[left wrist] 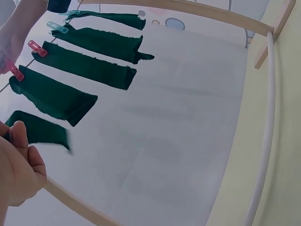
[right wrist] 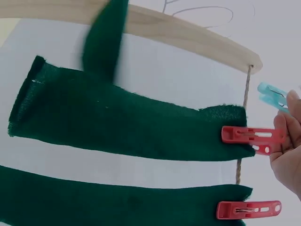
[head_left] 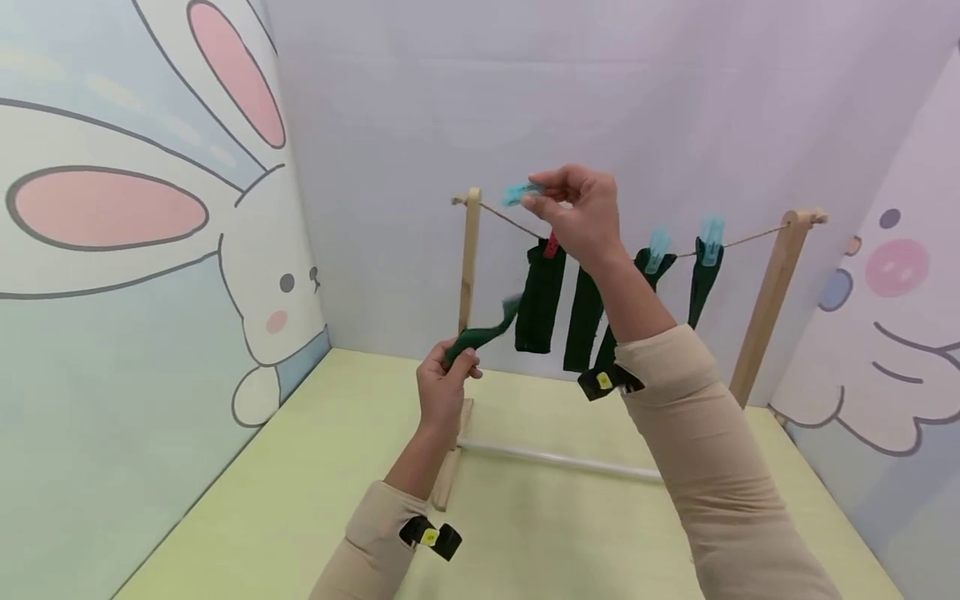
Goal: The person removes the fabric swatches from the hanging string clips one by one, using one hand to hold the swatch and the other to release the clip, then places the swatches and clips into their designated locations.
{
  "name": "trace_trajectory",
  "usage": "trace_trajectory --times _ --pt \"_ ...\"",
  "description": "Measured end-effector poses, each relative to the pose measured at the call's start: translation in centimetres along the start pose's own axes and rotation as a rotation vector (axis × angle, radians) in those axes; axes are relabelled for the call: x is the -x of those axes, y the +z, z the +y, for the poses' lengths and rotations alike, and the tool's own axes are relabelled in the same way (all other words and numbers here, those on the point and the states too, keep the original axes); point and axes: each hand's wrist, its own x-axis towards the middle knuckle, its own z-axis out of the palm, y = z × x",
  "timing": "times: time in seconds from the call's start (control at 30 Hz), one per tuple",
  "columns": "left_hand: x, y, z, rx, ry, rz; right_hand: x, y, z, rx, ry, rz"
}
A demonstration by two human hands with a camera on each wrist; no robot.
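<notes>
My left hand [head_left: 441, 387] pinches one end of a dark green cloth strip [head_left: 480, 336], whose other end hangs free and looks blurred. The right hand [head_left: 581, 212] holds a light blue clothespin [head_left: 516, 195] between thumb and fingers, above the rope [head_left: 510, 220]. Close below that hand, a green cloth [head_left: 541, 304] hangs from the rope under a red clothespin [right wrist: 247, 135]. A second red clothespin [right wrist: 249, 209] grips the neighbouring cloth [left wrist: 89, 66]. Farther right, two more green cloths hang by blue clothespins [head_left: 711, 242]; the right forearm partly hides the row.
The rope runs between a left wooden post [head_left: 469, 258] and a right wooden post [head_left: 772, 300]. A white bar [head_left: 555, 458] crosses low between the posts, over the pale yellow table [head_left: 300, 467]. Panels with a cartoon rabbit [head_left: 258, 300] and other drawings stand at the sides.
</notes>
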Motion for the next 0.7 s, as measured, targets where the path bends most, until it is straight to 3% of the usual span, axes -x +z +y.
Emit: trace_trajectory --times 0.1,0.3,0.43,0.57,0.7 --pt "0.2 -1.1 0.2 -0.014 -0.036 -0.007 0.8 0.3 0.1 0.013 -0.022 0.002" --pt "0.9 -3.1 0.3 -0.096 -0.051 0.057 2.7 0.0 1.0 -0.078 -0.061 0.015" --pt "1.2 -4.3 0.5 -0.106 -0.067 0.06 3.9 -0.4 1.5 -0.133 -0.139 0.083" --pt "1.5 -5.3 0.7 -0.106 -0.097 0.051 4.7 -0.8 1.6 -0.114 -0.252 0.18" --pt "1.7 -6.3 0.8 -0.119 -0.1 0.068 5.5 -1.3 1.2 -0.14 -0.3 0.224"
